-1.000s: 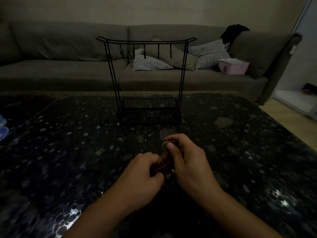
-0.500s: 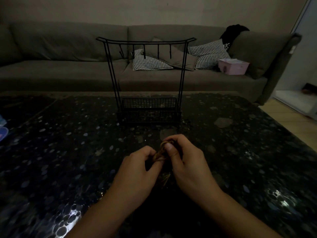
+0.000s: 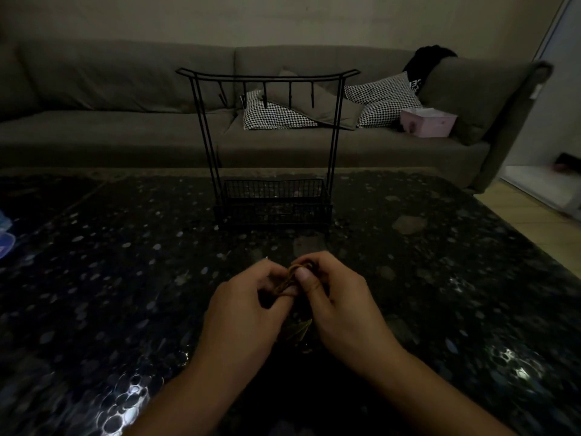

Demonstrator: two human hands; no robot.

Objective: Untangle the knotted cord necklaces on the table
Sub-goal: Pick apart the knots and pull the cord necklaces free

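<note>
1. Head view, the only one: dim room, a dark speckled glossy surface [image 3: 125, 278] seen from above, landmark a black wire jewellery stand with hooks and a basket base [image 3: 273, 199] set upright at mid-surface.
2. Just in front of the stand, held up off the surface: a small bundle of knotted brown cord necklaces [image 3: 290, 278], pinched between both hands.
3. Left hand [image 3: 248, 313], in front of the stand and slightly to its left: grip closed, thumb and forefinger nipping the lower part of the cords, probably to anchor the knot.
4. Right hand [image 3: 339, 306], in front of the stand and slightly to its right: grip closed too, thumb pressed against a raised loop at the top, probably to tease one strand free.
5. Below the hands, nearer than the stand: a dull glinting pendant-like piece [image 3: 300, 332] dangling from the cords; hard to tell more in the gloom.
6. Stand hooks bare, likely meant for the freed necklaces.
7. Behind the stand: a grey fabric sofa [image 3: 125, 127] with houndstooth cushions [image 3: 276, 116] and a pink box [image 3: 427, 122].
8. Knot judged not yet undone.
</note>
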